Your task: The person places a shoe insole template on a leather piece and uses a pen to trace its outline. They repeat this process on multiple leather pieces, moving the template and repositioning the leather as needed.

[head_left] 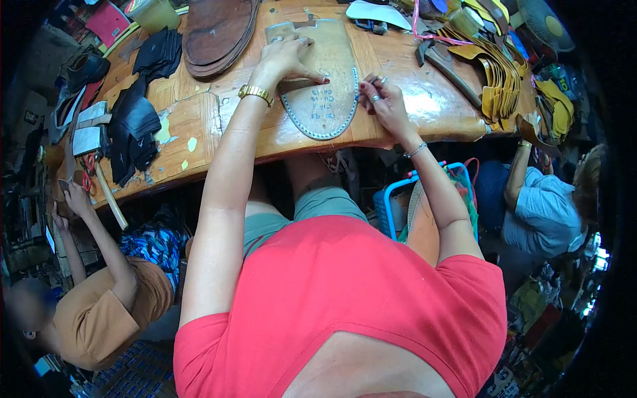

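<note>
A long tan panel (323,60) with a rounded near end lies on the wooden table in front of me. Pale stitch-like marks run along its curved edge, and dark handwriting covers its middle. My left hand (286,61) presses on its left side, fingers stretched and thumb spread across it. Beside the panel's right edge is my right hand (386,101), its fingers pinched together. Whatever sits between those fingertips is too small to make out.
Brown leather pieces (219,40) are stacked at the back left, near black pieces (136,123). On the right lie a hammer (454,76) and yellow straps (497,79). A blue basket (386,211) stands below the table edge. Co-workers sit left (113,305) and right (547,205).
</note>
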The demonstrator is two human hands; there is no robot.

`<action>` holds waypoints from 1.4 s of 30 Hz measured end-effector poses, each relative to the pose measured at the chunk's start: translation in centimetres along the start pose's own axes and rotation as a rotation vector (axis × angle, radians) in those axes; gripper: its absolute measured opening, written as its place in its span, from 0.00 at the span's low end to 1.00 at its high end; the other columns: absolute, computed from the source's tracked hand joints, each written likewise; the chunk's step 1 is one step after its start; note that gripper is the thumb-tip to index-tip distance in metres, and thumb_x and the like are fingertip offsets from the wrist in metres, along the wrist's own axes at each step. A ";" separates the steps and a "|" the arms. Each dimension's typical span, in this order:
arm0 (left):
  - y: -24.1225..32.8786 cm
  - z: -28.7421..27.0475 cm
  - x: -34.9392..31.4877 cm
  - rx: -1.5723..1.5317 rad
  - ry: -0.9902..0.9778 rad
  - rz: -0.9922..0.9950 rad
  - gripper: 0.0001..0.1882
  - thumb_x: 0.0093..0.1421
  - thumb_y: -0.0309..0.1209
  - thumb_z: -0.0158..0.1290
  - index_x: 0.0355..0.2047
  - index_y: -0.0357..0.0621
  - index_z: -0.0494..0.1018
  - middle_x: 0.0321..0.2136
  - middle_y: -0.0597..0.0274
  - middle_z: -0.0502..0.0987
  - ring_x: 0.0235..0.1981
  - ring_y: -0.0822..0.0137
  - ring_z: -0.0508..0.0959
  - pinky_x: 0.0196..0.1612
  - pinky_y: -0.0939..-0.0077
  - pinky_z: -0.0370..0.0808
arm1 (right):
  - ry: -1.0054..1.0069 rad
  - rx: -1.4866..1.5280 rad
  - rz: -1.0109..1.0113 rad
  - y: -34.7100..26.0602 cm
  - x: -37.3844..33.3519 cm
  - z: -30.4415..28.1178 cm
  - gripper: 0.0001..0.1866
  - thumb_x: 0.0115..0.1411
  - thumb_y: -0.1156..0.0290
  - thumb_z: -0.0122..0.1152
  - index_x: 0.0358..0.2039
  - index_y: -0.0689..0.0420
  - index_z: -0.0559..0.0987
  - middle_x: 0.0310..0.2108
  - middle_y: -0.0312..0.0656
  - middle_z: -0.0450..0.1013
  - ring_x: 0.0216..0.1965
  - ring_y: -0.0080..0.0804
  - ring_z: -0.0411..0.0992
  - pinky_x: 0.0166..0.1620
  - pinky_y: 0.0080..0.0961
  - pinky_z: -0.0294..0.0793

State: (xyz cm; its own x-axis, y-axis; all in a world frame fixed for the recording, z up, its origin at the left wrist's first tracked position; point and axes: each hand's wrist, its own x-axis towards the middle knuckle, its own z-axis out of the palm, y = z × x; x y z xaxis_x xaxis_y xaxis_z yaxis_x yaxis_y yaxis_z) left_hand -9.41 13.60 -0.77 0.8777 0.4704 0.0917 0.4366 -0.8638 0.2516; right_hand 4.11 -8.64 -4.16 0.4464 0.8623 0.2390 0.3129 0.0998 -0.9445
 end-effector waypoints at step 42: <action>-0.1 0.4 0.2 0.033 0.017 0.001 0.54 0.29 0.68 0.64 0.57 0.55 0.69 0.60 0.58 0.66 0.60 0.54 0.67 0.60 0.58 0.64 | -0.065 0.236 0.062 0.5 -0.1 -0.7 0.10 0.67 0.69 0.51 0.36 0.64 0.75 0.25 0.40 0.75 0.19 0.18 0.69 0.25 0.15 0.69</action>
State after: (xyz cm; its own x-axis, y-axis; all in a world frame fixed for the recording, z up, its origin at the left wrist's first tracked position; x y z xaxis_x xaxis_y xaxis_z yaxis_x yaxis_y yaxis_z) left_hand -9.26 13.73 -1.17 0.8747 0.4725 0.1080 0.4426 -0.8695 0.2193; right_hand 4.81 -9.00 -4.46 0.4014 0.8998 0.1712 0.0790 0.1522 -0.9852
